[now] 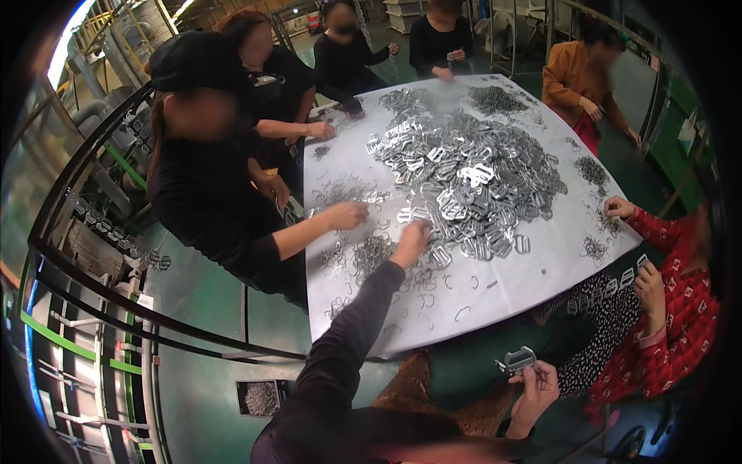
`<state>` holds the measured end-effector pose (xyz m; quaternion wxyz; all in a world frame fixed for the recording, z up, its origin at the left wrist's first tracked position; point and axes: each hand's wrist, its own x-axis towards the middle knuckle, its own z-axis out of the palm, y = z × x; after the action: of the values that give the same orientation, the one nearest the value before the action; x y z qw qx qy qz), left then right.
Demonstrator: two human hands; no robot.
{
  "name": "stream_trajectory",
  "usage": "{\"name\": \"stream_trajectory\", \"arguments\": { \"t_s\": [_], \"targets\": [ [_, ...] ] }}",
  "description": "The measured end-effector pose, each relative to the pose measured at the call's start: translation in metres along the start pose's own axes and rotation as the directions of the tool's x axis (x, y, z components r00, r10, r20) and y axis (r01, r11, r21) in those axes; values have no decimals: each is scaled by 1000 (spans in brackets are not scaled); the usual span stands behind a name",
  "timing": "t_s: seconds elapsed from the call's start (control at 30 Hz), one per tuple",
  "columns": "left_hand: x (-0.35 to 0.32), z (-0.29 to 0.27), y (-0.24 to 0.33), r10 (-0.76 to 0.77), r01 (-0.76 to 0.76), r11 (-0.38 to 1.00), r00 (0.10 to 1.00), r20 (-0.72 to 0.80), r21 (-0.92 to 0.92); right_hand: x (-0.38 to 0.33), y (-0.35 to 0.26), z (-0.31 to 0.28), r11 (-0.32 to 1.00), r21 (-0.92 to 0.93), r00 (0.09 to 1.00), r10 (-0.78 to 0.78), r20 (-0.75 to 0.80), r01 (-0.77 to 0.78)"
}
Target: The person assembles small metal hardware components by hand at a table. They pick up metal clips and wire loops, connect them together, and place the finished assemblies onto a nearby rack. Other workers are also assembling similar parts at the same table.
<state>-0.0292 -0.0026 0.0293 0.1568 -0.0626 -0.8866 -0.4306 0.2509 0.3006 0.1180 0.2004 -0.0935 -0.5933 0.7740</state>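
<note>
My left hand (411,238) reaches out in a black sleeve to the near edge of a big pile of silver metal buckles (464,174) on the white table (541,271). Its fingers curl down onto the pieces, and whether they hold one is hidden. Small bent wire parts (372,251) lie scattered beside it. My right hand (535,385) stays low, off the table's near edge, pinching a short stack of metal buckles (518,359).
Several people work around the table. A person in black at the left has a hand (348,215) close to mine. A person in a red patterned top (680,317) sits at the right. Curved black rails (93,263) run along the left, and a small tray of parts (260,397) sits on the green floor.
</note>
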Motion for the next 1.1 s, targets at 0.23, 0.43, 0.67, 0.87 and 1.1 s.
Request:
{"name": "stream_trajectory", "arguments": {
  "t_s": [0.23,0.43,0.67,0.87,1.1],
  "targets": [
    [-129,26,160,35,243,646,938,346,-724,5,13,-9,978,-196,992,85,99,-64],
    [-179,24,212,138,183,762,892,431,-621,4,28,-10,990,-96,988,113,105,-103],
    [-192,35,209,271,-181,915,938,215,-362,-3,25,3,984,-176,996,51,69,-38],
    [-193,24,191,240,3,776,924,299,-631,34,18,-13,991,-116,948,101,302,-69],
    [-195,16,180,139,106,748,940,311,-655,207,107,68,860,-502,893,154,424,90]
  ]
}}
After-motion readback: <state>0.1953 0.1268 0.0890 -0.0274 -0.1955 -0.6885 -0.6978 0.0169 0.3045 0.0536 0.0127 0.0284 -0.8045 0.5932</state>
